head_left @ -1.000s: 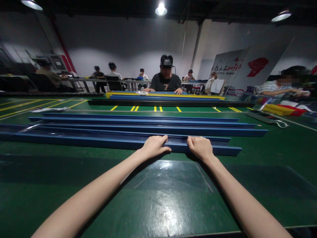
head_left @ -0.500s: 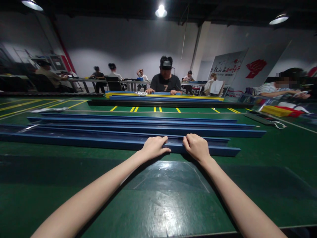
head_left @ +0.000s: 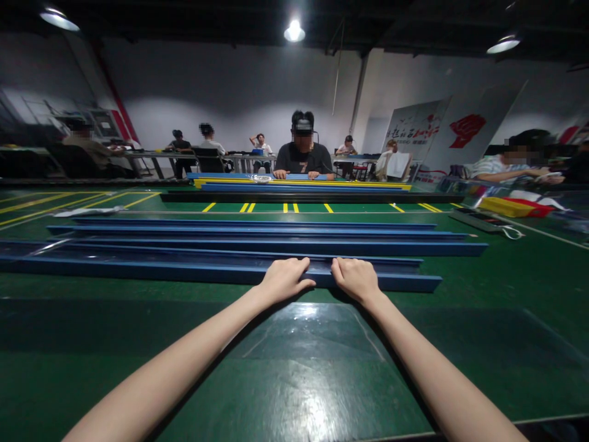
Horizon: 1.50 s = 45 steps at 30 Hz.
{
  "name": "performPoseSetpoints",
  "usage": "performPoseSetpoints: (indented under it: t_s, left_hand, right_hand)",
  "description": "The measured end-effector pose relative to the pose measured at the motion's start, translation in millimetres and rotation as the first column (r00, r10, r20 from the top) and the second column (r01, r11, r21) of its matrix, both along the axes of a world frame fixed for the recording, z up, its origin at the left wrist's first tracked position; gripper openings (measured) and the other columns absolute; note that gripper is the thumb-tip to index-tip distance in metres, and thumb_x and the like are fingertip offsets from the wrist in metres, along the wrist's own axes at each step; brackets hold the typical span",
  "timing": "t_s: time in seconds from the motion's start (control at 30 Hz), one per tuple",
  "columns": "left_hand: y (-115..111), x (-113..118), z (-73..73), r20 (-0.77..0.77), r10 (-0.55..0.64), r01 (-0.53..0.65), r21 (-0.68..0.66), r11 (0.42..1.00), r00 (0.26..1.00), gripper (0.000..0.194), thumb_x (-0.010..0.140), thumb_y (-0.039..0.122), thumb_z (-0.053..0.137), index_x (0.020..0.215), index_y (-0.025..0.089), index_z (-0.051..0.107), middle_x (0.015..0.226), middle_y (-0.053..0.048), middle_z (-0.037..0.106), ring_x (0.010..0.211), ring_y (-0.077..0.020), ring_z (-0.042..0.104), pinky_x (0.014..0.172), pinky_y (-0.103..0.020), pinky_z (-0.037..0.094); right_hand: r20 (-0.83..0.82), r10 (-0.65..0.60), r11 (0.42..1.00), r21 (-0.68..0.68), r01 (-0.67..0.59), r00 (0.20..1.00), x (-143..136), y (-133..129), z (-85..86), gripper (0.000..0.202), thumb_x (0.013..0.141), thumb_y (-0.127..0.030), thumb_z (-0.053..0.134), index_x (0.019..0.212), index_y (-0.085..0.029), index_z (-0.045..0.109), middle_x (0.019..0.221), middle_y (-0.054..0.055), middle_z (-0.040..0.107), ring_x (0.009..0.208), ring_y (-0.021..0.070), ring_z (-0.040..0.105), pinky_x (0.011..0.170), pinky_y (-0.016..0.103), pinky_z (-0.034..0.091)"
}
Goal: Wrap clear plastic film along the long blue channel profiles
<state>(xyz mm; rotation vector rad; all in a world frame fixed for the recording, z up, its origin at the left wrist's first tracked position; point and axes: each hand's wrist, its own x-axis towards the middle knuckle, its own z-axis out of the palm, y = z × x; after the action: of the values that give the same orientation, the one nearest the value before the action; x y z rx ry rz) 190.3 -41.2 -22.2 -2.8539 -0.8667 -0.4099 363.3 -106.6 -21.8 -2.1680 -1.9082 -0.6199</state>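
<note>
A long blue channel strip [head_left: 184,272] lies across the green table, its raised walls along both long sides. My left hand [head_left: 286,279] is closed over the strip's near wall, thumb on the front side and fingers bent inside. Just to the right, my right hand [head_left: 356,279] grips the same wall, its fingers curled over the top. A short bare stretch of the strip shows between the two hands. Clear film seems to lie in the strip's left part. The undersides of my fingers are hidden.
More blue strips [head_left: 414,247] lie behind. A clear sheet [head_left: 313,331] lies flat nearer me. Farther back are a black strip [head_left: 276,197] and a yellow strip [head_left: 386,185]. A co-worker [head_left: 304,156] sits opposite. A grey tray-like object [head_left: 478,220] lies right.
My right hand has slid a little left along the wall, closer to my left hand. The view has shifted slightly. Both hands keep their grip.
</note>
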Motion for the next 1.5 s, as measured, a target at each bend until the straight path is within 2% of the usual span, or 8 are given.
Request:
performPoseSetpoints:
  t_s: [0.3, 0.5, 0.63, 0.87, 1.1, 1.3, 1.5]
  left_hand:
    - [1.7, -1.6, -1.2, 0.039, -0.101, 0.099, 0.052, 0.994, 0.994, 0.028, 0.081, 0.045, 0.045, 0.087, 0.019, 0.048, 0.085, -0.003, 0.062, 0.08, -0.0174, 0.058, 0.065, -0.025, 0.041]
    - [0.8, 0.1, -6.3, 0.072, -0.138, 0.128, 0.122, 0.984, 0.988, 0.03, 0.082, 0.045, 0.043, 0.093, 0.018, 0.05, 0.087, -0.004, 0.061, 0.082, -0.0167, 0.056, 0.068, -0.025, 0.041]
    - [1.8, 1.6, -10.3, 0.094, -0.125, 0.106, 0.186, 0.977, 0.988, 0.035, 0.08, 0.046, 0.045, 0.098, 0.016, 0.05, 0.089, -0.005, 0.06, 0.084, -0.0177, 0.055, 0.07, -0.027, 0.04]
    - [1.5, 2.8, -13.2, 0.081, -0.072, 0.049, 0.26, 0.964, 0.994, 0.037, 0.077, 0.05, 0.047, 0.087, 0.015, 0.053, 0.085, -0.005, 0.059, 0.081, -0.0194, 0.052, 0.066, -0.029, 0.038]
    - [0.6, 2.8, -14.9, 0.084, -0.063, 0.037, 0.275, 0.961, 0.994, 0.037, 0.079, 0.051, 0.043, 0.076, 0.015, 0.052, 0.08, -0.004, 0.059, 0.077, -0.0176, 0.052, 0.061, -0.028, 0.035]
    - [0.2, 2.4, -15.3, 0.105, -0.075, 0.043, 0.28, 0.959, 0.992, 0.039, 0.08, 0.052, 0.041, 0.072, 0.016, 0.051, 0.075, -0.003, 0.058, 0.073, -0.0165, 0.053, 0.06, -0.027, 0.034]
    - [0.3, 2.6, -15.9, 0.114, -0.073, 0.039, 0.27, 0.962, 0.991, 0.039, 0.079, 0.053, 0.041, 0.072, 0.016, 0.051, 0.072, -0.003, 0.059, 0.07, -0.0166, 0.054, 0.058, -0.026, 0.034]
  right_hand:
    - [0.038, 0.032, 0.998, -0.06, -0.029, 0.999, 1.9, 0.1, 4.1, 0.043, 0.086, -0.028, 0.025, 0.07, -0.016, 0.064, 0.068, 0.008, 0.067, 0.063, 0.0178, 0.063, 0.051, 0.023, 0.032]
    - [0.039, -0.015, 0.996, -0.092, 0.018, 0.999, 19.7, -4.1, 4.4, 0.045, 0.085, -0.028, 0.025, 0.071, -0.016, 0.066, 0.072, 0.009, 0.068, 0.066, 0.0169, 0.063, 0.053, 0.023, 0.033]
    - [0.041, -0.078, 0.991, -0.106, 0.082, 0.996, 38.9, -10.4, 5.1, 0.046, 0.085, -0.03, 0.025, 0.069, -0.016, 0.067, 0.073, 0.009, 0.068, 0.066, 0.0167, 0.062, 0.053, 0.023, 0.032]
    - [0.025, -0.125, 0.99, -0.066, 0.126, 0.992, 56.3, -15.1, 2.5, 0.044, 0.083, -0.031, 0.027, 0.065, -0.018, 0.066, 0.07, 0.008, 0.068, 0.064, 0.0166, 0.061, 0.049, 0.024, 0.025]
    - [0.005, -0.061, 0.997, 0.045, 0.06, 0.998, 53.8, -15.5, 0.4, 0.041, 0.083, -0.032, 0.03, 0.059, -0.018, 0.06, 0.069, 0.004, 0.066, 0.059, 0.0134, 0.057, 0.047, 0.024, 0.018]
    - [0.009, -0.028, 0.981, 0.191, 0.026, 1.0, 41.8, -11.6, -1.8, 0.038, 0.084, -0.032, 0.031, 0.058, -0.017, 0.055, 0.064, 0.004, 0.062, 0.06, 0.0112, 0.054, 0.048, 0.023, 0.019]
    - [-0.026, 0.026, 0.989, 0.149, -0.022, 0.999, 28.2, -7.4, -4.7, 0.038, 0.085, -0.03, 0.03, 0.06, -0.017, 0.055, 0.066, 0.004, 0.063, 0.061, 0.0111, 0.054, 0.049, 0.024, 0.019]
